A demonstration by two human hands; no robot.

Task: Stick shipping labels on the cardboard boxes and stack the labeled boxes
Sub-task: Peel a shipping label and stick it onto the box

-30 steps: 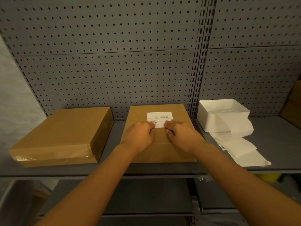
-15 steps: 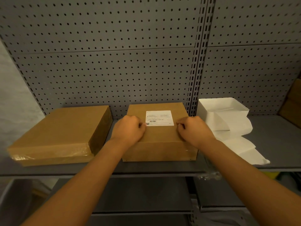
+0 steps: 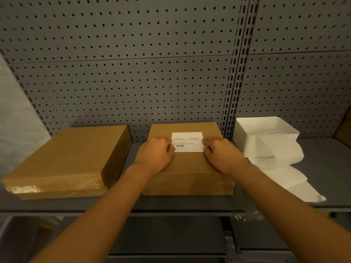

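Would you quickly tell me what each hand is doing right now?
Left hand: fingers curled, pressing the label.
Right hand: fingers curled, pressing the label.

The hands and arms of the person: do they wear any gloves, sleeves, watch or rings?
None shows. The left hand and right hand are bare, without gloves. Both forearms are uncovered to the picture's lower edge: no sleeve, watch or bracelet. No ring shows, though the fingertips are partly hidden.

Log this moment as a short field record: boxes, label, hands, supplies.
labelled box: middle cardboard box, on the grey shelf
label: white shipping label on its top, near the back edge
left hand: left hand on the label's left edge, fingers curled
right hand: right hand on the label's right edge, fingers curled
unlabelled box: left cardboard box, no label visible
supplies: white tray with a label strip trailing out
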